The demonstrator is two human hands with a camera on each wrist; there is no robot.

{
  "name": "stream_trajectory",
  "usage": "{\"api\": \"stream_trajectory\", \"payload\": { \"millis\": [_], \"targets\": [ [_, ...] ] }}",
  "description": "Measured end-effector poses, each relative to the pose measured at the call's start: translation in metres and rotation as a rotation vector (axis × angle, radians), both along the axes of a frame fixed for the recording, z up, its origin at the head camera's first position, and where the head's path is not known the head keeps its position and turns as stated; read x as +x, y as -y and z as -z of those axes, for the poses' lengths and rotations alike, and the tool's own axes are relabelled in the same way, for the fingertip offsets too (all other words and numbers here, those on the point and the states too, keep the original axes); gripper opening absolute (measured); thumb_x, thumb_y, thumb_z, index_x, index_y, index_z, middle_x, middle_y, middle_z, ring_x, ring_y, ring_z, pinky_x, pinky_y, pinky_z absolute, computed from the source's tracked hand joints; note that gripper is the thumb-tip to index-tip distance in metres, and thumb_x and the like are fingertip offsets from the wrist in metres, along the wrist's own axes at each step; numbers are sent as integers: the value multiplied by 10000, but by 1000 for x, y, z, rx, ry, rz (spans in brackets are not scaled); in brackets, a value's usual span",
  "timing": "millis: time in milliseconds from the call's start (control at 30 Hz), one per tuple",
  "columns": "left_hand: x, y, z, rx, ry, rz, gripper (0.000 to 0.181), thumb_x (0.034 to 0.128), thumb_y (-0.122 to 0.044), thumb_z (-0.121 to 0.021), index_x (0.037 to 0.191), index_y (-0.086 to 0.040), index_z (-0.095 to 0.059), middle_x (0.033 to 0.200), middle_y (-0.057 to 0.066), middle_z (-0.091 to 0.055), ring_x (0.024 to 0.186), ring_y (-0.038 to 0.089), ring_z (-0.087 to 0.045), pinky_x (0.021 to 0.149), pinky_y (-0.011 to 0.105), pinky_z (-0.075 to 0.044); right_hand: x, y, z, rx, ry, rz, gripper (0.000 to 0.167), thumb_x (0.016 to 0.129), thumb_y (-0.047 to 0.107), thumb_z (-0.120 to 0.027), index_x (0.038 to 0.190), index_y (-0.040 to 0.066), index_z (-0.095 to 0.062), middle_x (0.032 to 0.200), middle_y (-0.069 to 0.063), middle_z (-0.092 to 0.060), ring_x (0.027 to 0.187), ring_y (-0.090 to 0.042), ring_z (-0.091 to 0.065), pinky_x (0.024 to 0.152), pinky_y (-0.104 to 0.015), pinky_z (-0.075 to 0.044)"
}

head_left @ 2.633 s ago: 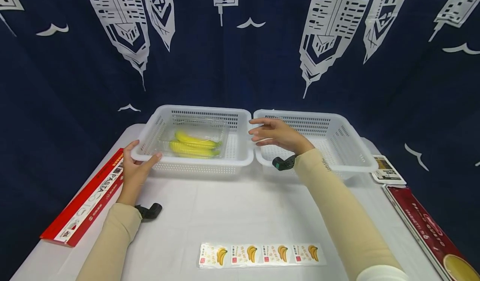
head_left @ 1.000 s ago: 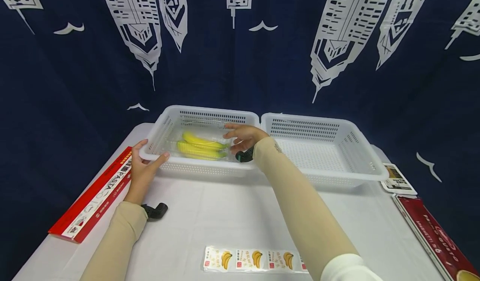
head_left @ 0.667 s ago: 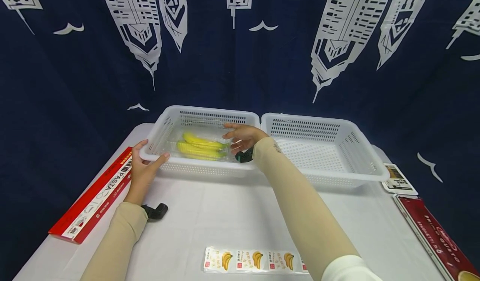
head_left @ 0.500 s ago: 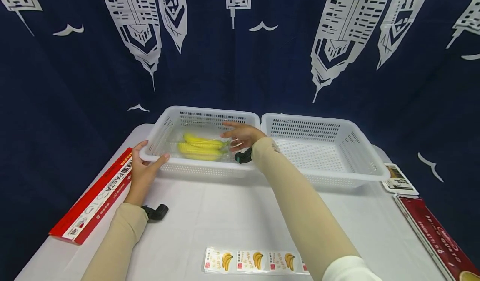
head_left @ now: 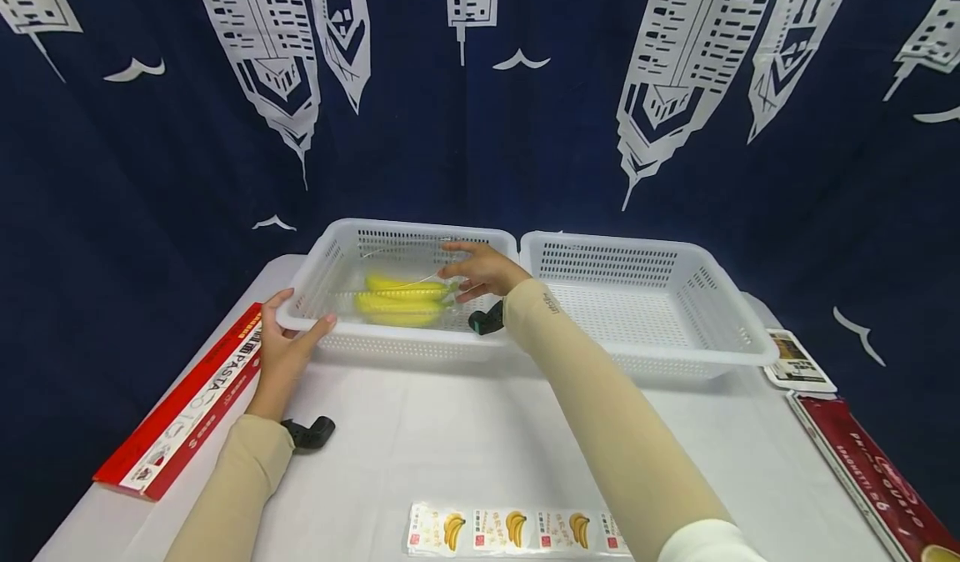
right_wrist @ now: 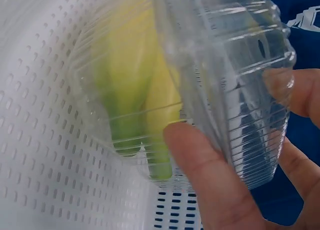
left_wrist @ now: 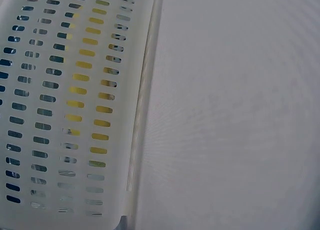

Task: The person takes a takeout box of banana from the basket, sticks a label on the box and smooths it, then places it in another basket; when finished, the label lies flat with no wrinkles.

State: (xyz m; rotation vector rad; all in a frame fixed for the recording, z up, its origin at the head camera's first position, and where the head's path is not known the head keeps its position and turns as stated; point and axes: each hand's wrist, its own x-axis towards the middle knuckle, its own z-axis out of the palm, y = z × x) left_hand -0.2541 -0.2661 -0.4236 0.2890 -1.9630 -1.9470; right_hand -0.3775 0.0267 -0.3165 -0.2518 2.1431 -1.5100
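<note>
In the head view, my left hand [head_left: 283, 353] grips the front left corner of the left white basket [head_left: 397, 349], thumb over the rim. Inside the basket, two yellow-green bananas [head_left: 401, 303] lie in a clear plastic container. My right hand [head_left: 480, 270] reaches in over the basket's right side. The right wrist view shows the right hand's thumb and fingers [right_wrist: 215, 185] pinching the end of the clear container [right_wrist: 245, 89], tilted around the bananas [right_wrist: 132, 74]. The left wrist view shows the basket's slotted side [left_wrist: 60, 109], with yellow behind its slots.
A second white basket [head_left: 637, 312] stands at the right. A red pasta box [head_left: 183, 403] lies on the left, with a dark red box [head_left: 870, 462] and a card [head_left: 798, 362] on the right. Banana stickers [head_left: 517, 531] lie at the front of the white table [head_left: 360, 454].
My right hand has moved left from over the gap between the baskets to the clear container. The container has tilted, its right end raised. My left hand keeps its grip.
</note>
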Motion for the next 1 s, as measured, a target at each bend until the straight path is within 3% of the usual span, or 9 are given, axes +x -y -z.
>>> {"api": "stream_trajectory", "payload": {
  "millis": [200, 467, 567, 733, 1000],
  "targets": [
    [1, -1, 0, 0, 3, -4, 870, 975, -7, -756, 1662, -161, -244, 1646, 112, -370, 1416, 227, -448, 1074, 149, -458, 4, -8, -4, -23, -47, -10, 716, 1021, 116, -715, 1672, 176, -423, 1683, -180, -416, 1455, -529, -477, 1019, -453, -603],
    [-1, -1, -1, -37, 17, 0, 868, 1000, -50, -747, 1674, -178, -216, 1693, 117, -330, 1463, 272, -414, 1209, 318, -428, 8, -24, -13, -66, -119, -3, 699, 1025, 113, -700, 1668, 165, -433, 1602, -184, -527, 1292, -472, -612, 865, -376, -657],
    [-1, -2, -2, -28, 3, -7, 857, 991, -26, -745, 1664, -160, -231, 1672, 126, -354, 1435, 252, -437, 1172, 256, -446, 12, -33, -16, -52, -143, -6, 693, 1031, 126, -696, 1670, 186, -435, 1538, -199, -578, 1126, -393, -658, 828, -364, -662],
    [-2, -3, 0, 28, -49, -19, 838, 951, 69, -735, 1631, -109, -279, 1579, 148, -429, 1313, 166, -510, 983, 122, -481, 21, -49, -16, -36, -166, -19, 713, 1012, 133, -713, 1667, 205, -440, 1420, -231, -608, 973, -284, -624, 840, -384, -662],
    [-1, -2, 0, 8, -45, -16, 843, 964, 44, -738, 1642, -106, -261, 1597, 161, -410, 1364, 243, -490, 966, 100, -463, 32, -74, -21, -51, -198, -20, 690, 1042, 132, -661, 1682, 177, -408, 1346, -225, -596, 864, -205, -586, 877, -406, -657]
  ]
}}
